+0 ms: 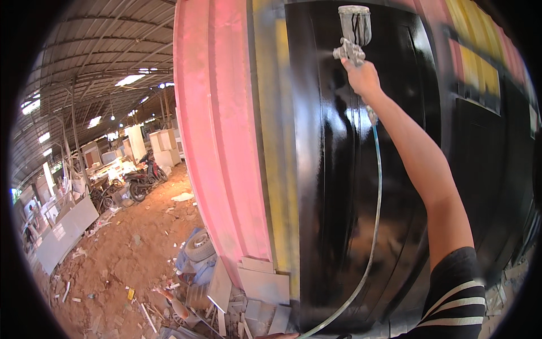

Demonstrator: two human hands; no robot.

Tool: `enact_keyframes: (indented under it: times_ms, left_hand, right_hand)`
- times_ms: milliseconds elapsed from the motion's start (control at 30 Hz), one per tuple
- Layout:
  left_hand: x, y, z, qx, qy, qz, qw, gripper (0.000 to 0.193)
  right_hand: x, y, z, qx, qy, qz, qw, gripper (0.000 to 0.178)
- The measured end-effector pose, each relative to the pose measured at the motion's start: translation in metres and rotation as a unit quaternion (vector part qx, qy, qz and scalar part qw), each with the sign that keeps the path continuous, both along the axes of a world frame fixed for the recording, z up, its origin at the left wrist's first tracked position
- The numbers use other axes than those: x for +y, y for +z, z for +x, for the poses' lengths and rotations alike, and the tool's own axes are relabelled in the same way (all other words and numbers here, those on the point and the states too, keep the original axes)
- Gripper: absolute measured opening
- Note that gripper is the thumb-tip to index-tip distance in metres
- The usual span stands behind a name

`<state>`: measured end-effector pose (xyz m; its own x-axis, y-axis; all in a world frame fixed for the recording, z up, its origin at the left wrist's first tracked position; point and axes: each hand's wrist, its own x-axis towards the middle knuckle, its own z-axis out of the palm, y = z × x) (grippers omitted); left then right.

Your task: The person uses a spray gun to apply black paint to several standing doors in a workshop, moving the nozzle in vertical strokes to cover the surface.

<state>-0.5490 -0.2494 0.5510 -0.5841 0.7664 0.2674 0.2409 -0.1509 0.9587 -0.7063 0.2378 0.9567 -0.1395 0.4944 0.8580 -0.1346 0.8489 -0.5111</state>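
My right hand [364, 80] is raised at arm's length, closed around a spray gun [351, 52]. A paint-spattered cup [355, 25] tops the gun. From its handle a pale air hose [377, 195] curves down to the lower edge. Only a sliver of my left hand [278, 336] shows there, closed at the hose; most of its fingers are out of view. Facing me is a tall panel [339, 186] coated glossy wet black. Beside it stand a yellow strip [282, 141], hazed with dark overspray at its edges, and a ribbed pink panel [220, 113].
Broken boards [264, 285] lean at the panel's foot, near a tyre [200, 245] and blue sheeting. Scraps litter the dirt floor [121, 254]. A motorbike [144, 178] stands farther back under the metal roof. A skin-toned shape [178, 307] among the debris is unclear.
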Motion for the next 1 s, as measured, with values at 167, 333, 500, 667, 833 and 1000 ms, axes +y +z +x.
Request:
enact_keyframes:
  times_ms: [167, 333, 500, 667, 833, 1000]
  left_hand:
    - [0.013, 0.015, 0.006, 0.080, 0.000, 0.051, 0.996, 0.044]
    - [0.016, 0.024, 0.016, 0.033, 0.013, 0.042, 0.998, 0.049]
    - [0.016, 0.020, 0.012, 0.019, -0.002, 0.013, 1.000, 0.051]
    - [0.018, 0.004, 0.007, 0.065, -0.005, 0.044, 0.997, 0.051]
    - [0.018, 0.011, 0.005, 0.067, -0.015, 0.042, 0.997, 0.046]
    - [0.016, 0.007, 0.010, 0.093, 0.010, 0.087, 0.992, 0.040]
  right_hand:
    - [0.000, 0.076, -0.008, 0.061, -0.051, 0.017, 0.997, 0.050]
    - [-0.015, 0.128, -0.005, 0.093, -0.091, 0.013, 0.991, 0.058]
    - [-0.024, 0.155, -0.005, 0.140, -0.146, 0.036, 0.979, 0.061]
    - [-0.023, 0.159, -0.010, 0.122, -0.084, 0.040, 0.988, 0.062]
    - [-0.028, 0.115, 0.000, -0.022, -0.021, -0.035, 0.999, 0.064]
    - [-0.010, 0.057, -0.017, -0.046, -0.016, -0.020, 0.999, 0.062]
